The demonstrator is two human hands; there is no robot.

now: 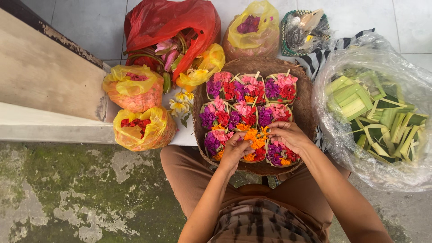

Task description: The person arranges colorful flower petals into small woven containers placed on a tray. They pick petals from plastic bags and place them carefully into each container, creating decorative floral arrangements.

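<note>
Both hands work over a round woven tray [306, 96] resting at the person's knees, filled with small leaf baskets of petals in three rows. The left hand [234, 150] is pinched, fingertips closed on a clump of orange petals [255, 137] in the front-middle flower basket [254, 150]; the right hand [288, 134] comes in from the other side, fingers curled onto the same orange heap, touching it, though how much it actually grips cannot be told. The petals lie between the two hands, just ahead of the left fingertips and just inward of the right ones; the heap has no clear long axis, and both hands are about equally near. The neighbouring baskets on either side sit touching this one, holding purple, pink and red petals. Packages: red plastic bag [166, 22] at top centre-left, open, with pink blooms spilling out; yellow bag with purple flowers [253, 27] behind the tray; two yellow bags of red-orange petals [137, 108] stacked to the left on the pale step; a small yellow bag [202, 67] near the tray's left rim; a large clear bag of green leaf strips [378, 108] on the right; a green woven basket [303, 31] at top right. No labels or signs are visible.
</note>
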